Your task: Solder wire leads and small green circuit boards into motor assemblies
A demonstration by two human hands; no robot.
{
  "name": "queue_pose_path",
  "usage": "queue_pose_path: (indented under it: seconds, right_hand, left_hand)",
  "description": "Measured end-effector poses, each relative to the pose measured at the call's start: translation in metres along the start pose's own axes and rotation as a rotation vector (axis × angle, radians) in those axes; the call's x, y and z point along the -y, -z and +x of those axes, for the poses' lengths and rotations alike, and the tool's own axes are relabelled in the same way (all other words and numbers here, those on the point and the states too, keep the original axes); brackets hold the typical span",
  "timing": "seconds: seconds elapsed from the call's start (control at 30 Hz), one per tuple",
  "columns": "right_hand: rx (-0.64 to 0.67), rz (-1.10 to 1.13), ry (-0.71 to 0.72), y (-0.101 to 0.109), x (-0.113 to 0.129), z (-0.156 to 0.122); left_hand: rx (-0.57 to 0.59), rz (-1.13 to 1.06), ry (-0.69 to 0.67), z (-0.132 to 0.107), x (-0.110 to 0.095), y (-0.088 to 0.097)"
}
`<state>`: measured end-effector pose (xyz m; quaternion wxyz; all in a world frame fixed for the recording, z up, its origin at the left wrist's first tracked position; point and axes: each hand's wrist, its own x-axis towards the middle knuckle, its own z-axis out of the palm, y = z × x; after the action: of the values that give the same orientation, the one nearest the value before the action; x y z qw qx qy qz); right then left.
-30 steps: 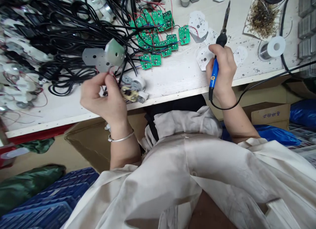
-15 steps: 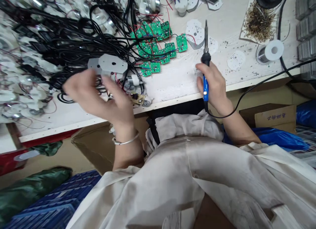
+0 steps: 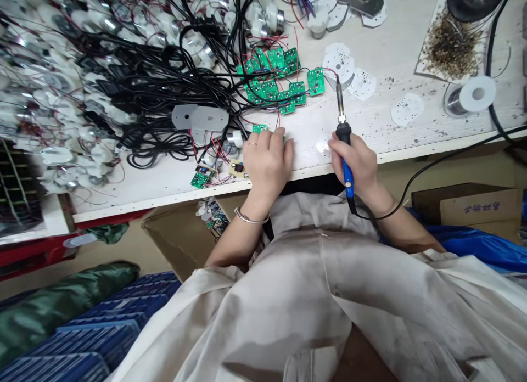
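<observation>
Hands apart. Right hand [image 3: 356, 168]: clamped pencil-style on the blue handle [image 3: 348, 179] of a soldering iron [image 3: 340, 102], fingers clear of the hot shaft; long axis near-far, tip pointing far, over the table [image 3: 411, 132]. Left hand [image 3: 267, 168]: palm down at the near edge, fingertips [image 3: 275, 136] at a green circuit board [image 3: 259, 128]; hold cannot be told. Solder spool [image 3: 477, 94] far right, within reach.

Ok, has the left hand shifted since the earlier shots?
Yes, rightward: the left hand now sits just below the cluster of green circuit boards, where earlier it was well left of them.
</observation>
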<state>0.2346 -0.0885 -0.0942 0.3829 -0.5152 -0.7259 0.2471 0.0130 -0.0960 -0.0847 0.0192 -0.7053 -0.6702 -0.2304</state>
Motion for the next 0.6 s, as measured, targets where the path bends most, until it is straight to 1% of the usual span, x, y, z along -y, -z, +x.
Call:
queue_pose_path:
  seconds: [0.07, 0.13, 0.17, 0.23, 0.3, 0.33, 0.37, 0.4, 0.43, 0.47, 0.5, 0.53, 0.6]
  right_hand:
    - [0.04, 0.007, -0.02, -0.002, -0.005, -0.002]
    - [0.051, 0.025, -0.027, -0.003, -0.009, -0.004]
    - [0.058, 0.036, -0.03, -0.001, -0.009, -0.005]
    - [0.078, 0.072, -0.03, 0.004, -0.006, -0.007]
    - [0.125, 0.103, 0.021, 0.01, -0.001, -0.012]
    - [0.135, 0.11, 0.076, 0.012, 0.001, -0.014]
    - [0.133, 0.029, 0.189, 0.013, 0.001, -0.015]
    - [0.105, 0.015, 0.249, 0.012, 0.0, -0.016]
    - [0.0, -0.027, 0.324, 0.01, -0.001, -0.016]
    - [-0.106, -0.163, 0.417, 0.006, -0.001, -0.015]
    - [-0.172, -0.237, 0.469, 0.002, 0.0, -0.014]
    - [-0.216, -0.303, 0.511, -0.002, 0.002, -0.012]
    - [-0.202, -0.346, 0.514, -0.009, 0.008, -0.009]
  left_hand:
    - [-0.007, -0.008, 0.02, 0.0, 0.001, 0.001]
    - [-0.025, -0.003, 0.017, 0.003, 0.002, -0.003]
    - [-0.025, 0.013, -0.004, 0.005, 0.002, -0.004]
    - [0.011, 0.064, -0.097, 0.006, 0.0, -0.004]
    - [0.081, 0.115, -0.217, 0.004, -0.003, 0.001]
    - [0.116, 0.128, -0.268, 0.002, -0.005, 0.004]
    - [0.128, 0.128, -0.289, 0.0, -0.006, 0.006]
    - [0.11, 0.131, -0.313, -0.002, -0.007, 0.008]
    - [0.08, 0.145, -0.346, -0.003, -0.007, 0.009]
    - [0.047, 0.159, -0.375, -0.004, -0.008, 0.011]
    - [0.016, 0.172, -0.401, -0.004, -0.008, 0.011]
    - [-0.004, 0.184, -0.417, -0.004, -0.009, 0.012]
    - [-0.016, 0.188, -0.405, -0.003, -0.011, 0.013]
